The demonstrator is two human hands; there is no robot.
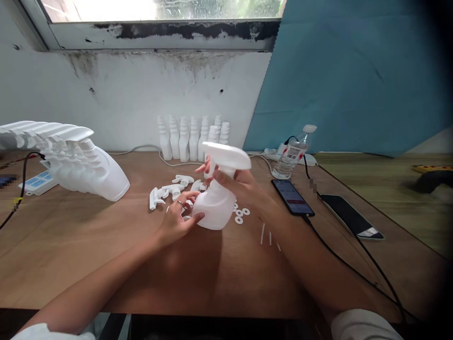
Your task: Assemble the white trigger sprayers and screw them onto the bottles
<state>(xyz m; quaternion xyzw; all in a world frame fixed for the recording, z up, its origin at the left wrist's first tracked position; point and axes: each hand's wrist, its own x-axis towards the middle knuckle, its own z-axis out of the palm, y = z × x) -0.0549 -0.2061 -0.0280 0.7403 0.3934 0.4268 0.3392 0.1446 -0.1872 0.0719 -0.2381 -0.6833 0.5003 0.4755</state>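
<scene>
A white spray bottle (215,208) with its trigger head (230,157) on top is held slightly tilted above the table. My right hand (240,182) is wrapped round the bottle's neck, just under the head. Against the lower left side of the bottle rests my left hand (180,215), its fingers curved around the body, a ring on one finger. Behind my left hand lies a loose pile of white trigger heads (173,189), partly hidden by hand and bottle. Several white ring washers (239,213) lie just right of the bottle.
A row of white bottles (184,139) stands by the wall. Finished spray bottles (106,170) line up at left beside a power strip (38,183). At right are a water bottle (292,153), two phones (293,197), cables, and thin white strips (270,238).
</scene>
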